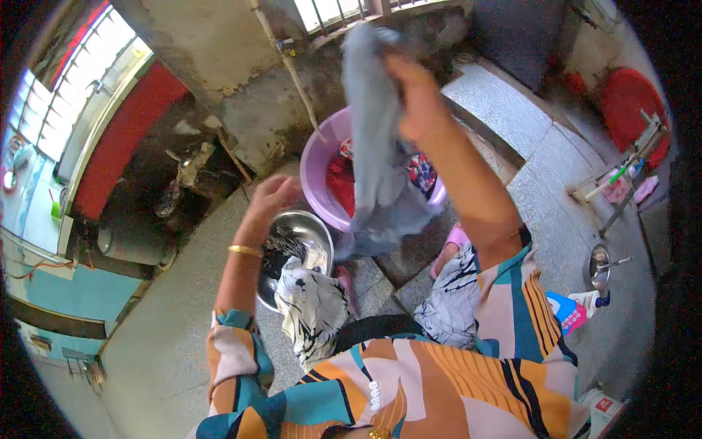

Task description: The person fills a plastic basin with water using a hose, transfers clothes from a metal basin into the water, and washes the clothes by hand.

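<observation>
Indoors, stained wall point(212, 51), tiles point(186, 322), right fingers point(403, 70) gripping cloth point(373, 124), left fingers point(281, 187) half-curled, empty.

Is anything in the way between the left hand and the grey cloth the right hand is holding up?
Nothing visible blocks the left hand from the grey cloth in the right hand; the purple tub's rim shows between them but appears to sit lower.

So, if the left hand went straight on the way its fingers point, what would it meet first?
Probably the left rim of the purple basin, just right of the left hand in the picture. It might pass above the rim, as depth is unclear here.
</observation>
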### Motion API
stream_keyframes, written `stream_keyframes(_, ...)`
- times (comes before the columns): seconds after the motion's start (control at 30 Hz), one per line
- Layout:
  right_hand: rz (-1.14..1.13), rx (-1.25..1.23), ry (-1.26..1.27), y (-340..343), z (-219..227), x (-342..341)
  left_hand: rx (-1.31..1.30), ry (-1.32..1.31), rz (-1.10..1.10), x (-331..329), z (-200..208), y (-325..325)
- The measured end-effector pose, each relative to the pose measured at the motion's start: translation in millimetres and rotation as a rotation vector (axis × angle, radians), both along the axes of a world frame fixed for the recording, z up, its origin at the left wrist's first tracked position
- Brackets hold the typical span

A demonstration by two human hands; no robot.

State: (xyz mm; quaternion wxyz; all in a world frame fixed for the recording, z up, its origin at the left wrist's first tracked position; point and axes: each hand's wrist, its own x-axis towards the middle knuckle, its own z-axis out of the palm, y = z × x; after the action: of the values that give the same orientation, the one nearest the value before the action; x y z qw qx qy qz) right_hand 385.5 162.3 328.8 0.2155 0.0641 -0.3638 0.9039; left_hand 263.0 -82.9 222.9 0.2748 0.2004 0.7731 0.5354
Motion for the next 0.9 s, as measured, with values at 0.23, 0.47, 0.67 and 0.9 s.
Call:
stream_keyframes(0.23,-0.037,1.631,0.544,-101.6,-18.4,22.7,0.846,-0.547,-0.044,36.3,42.0,41.8)
stream_keyframes(0.47,-0.826,1.016,0.042,-19.9,-30.8,8.5,0.944,-0.315,-0.158,43.4,101.1,60.7)
stream_keyframes(0.67,-0.668,1.313,-0.159,-8.8,-23.1,12.3,0.792,-0.003,-0.235,52.6,115.9,67.4)
stream_keyframes(0.9,-0.778,1.383,-0.024,4.4,5.8,17.3,0.375,0.933,-0.282,66.8,151.3,47.2)
